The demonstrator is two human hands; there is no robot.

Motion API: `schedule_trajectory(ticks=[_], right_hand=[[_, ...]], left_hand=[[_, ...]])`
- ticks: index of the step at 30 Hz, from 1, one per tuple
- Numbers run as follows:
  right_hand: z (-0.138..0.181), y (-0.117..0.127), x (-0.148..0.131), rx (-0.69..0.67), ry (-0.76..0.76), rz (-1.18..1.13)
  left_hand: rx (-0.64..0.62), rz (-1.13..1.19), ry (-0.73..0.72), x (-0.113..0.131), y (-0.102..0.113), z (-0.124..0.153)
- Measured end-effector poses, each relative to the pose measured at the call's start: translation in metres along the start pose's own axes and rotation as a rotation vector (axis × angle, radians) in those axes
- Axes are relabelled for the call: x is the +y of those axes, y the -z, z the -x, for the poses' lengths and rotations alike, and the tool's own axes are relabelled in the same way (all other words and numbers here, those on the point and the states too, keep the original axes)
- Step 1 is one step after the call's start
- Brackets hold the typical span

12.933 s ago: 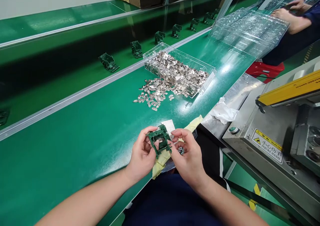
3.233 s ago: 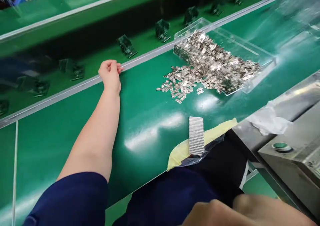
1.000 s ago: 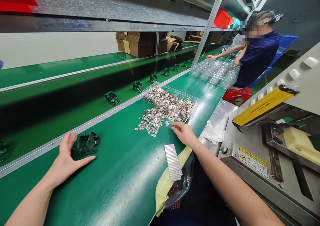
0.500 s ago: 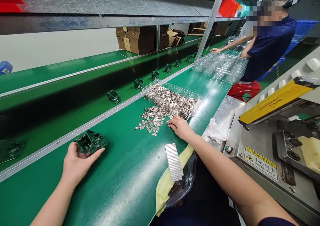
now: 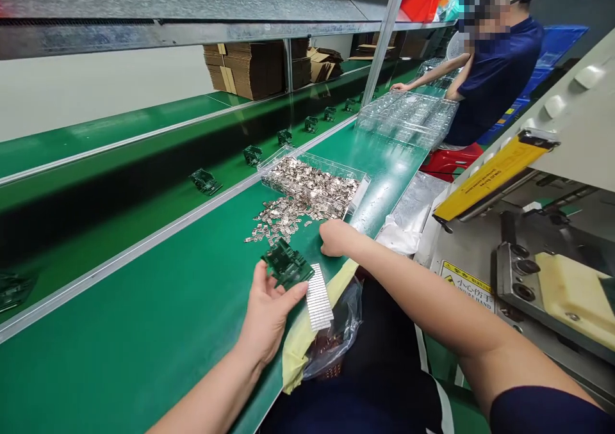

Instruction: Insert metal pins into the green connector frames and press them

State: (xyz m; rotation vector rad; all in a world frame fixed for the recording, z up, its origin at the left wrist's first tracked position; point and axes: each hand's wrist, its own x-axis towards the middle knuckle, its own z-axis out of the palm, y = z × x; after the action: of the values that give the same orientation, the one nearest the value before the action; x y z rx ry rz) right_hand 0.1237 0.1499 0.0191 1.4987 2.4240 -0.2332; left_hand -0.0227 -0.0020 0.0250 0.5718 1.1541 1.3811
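Note:
My left hand [image 5: 269,309] grips a dark green moulded part [image 5: 287,262] by its lower edges, thumb on one side and fingers on the other. The part is tilted above the table, close to a row of thin silver strips [image 5: 319,298] lying side by side. My right hand [image 5: 336,237] is closed just in front of a clear tray [image 5: 358,197] of small metal pieces [image 5: 312,183]. Its fingertips face away from me, so anything between them is hidden. Loose metal pieces [image 5: 276,219] are heaped on the green tabletop [image 5: 158,319] beyond the held part.
Several similar green parts [image 5: 205,181] sit along the sunken green belt [image 5: 120,210] at left. A yellow-edged plastic bag [image 5: 343,331] hangs by the table edge. At right stands a machine with a yellow bar [image 5: 494,175]. A co-worker [image 5: 500,75] handles clear trays [image 5: 408,117] farther along.
My left hand has carried the green part right, from near the belt to beside the silver strips. My right hand has drawn back slightly from the metal pieces and curled more. The view has shifted.

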Motion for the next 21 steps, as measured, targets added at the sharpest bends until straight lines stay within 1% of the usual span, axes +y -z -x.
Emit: schedule_trajectory(ticks=[2,6,10,16,21], right_hand=[[0.004,-0.002,-0.002,0.015,-0.022,0.004],[0.017,-0.01,-0.004,0.073,-0.08,0.006],[0.024,-0.017,-0.003,0.105,-0.14,-0.015],[0.013,-0.013,0.003,0.059,-0.148,-0.119],[0.014,-0.013,0.007,0.122,-0.177,-0.226]], left_hand=[[-0.015,0.019,0.001,-0.013,-0.003,0.003],[-0.125,0.021,-0.075,-0.03,0.006,0.003],[-0.162,-0.026,-0.124,-0.033,0.012,0.001],[-0.236,-0.053,-0.179,-0.038,0.013,0.0],[-0.259,-0.091,-0.192,-0.039,0.013,0.0]])
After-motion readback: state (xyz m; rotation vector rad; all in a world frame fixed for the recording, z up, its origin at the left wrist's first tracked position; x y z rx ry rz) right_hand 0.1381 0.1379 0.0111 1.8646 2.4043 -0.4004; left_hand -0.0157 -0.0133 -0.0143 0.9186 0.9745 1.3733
